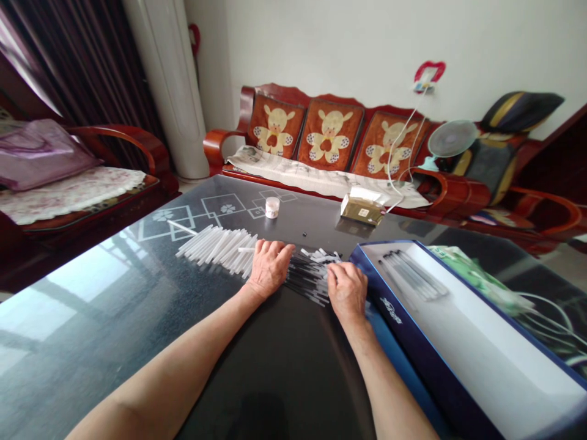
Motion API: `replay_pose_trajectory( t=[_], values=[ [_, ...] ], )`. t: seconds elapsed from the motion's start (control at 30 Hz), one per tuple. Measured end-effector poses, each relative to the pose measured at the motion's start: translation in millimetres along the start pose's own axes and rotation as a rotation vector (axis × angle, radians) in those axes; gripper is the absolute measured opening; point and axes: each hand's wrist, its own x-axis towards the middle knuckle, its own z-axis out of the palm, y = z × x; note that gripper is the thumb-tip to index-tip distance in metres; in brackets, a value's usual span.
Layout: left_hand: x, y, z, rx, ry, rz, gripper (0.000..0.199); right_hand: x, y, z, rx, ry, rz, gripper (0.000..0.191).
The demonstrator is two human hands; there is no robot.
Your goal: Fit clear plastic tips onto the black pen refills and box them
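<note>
My left hand (270,267) lies palm down and flat at the end of a row of white plastic tubes (215,249), its fingers reaching towards a loose heap of thin dark rods with white ends (307,279). My right hand (347,291) is curled over the right side of that heap, and its fingers hide whether it grips any rods. Beside it stands a long open box with a blue rim (415,318), holding several finished-looking dark rods (413,275) on its white bottom.
The hands work on a glossy black glass table (114,305). A small white-lidded jar (272,207) and a tissue pack (362,208) stand at its far side. Behind are a wooden sofa (328,131), a small fan (452,139) and a wooden armchair (92,183).
</note>
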Motion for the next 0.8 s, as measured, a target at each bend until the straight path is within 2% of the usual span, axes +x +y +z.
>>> replay_pose_trajectory(
  t=[0.1, 0.17, 0.43, 0.5, 0.57, 0.63, 0.73, 0.8],
  values=[
    [0, 4, 0.8, -0.056, -0.028, 0.064, 0.026, -1, -16, 4, 0.032, -0.079, -0.032, 0.013],
    [0, 7, 0.8, -0.115, -0.043, 0.125, 0.026, 0, -22, 5, 0.088, -0.083, -0.041, 0.017],
    [6, 23, -14.8, -0.522, 0.088, 0.257, 0.017, -1, -21, 6, 0.347, 0.095, 0.013, 0.028],
    [10, 27, -20.6, -0.627, 0.119, 0.232, 0.014, -2, -20, 8, 0.381, 0.128, 0.063, 0.031],
    [14, 30, -23.9, -0.732, 0.147, 0.085, 0.009, -3, -18, 10, 0.407, 0.146, 0.115, 0.033],
    [19, 30, -23.7, -0.898, 0.172, -0.158, 0.008, -4, -17, 11, 0.410, 0.158, 0.149, 0.034],
    [23, 28, -18.4, -1.261, 0.174, -0.543, 0.019, -3, -15, 10, 0.407, 0.172, 0.175, 0.037],
    [24, 27, -13.5, -1.452, 0.150, -0.737, 0.027, -2, -14, 9, 0.430, 0.159, 0.186, 0.037]
  ],
)
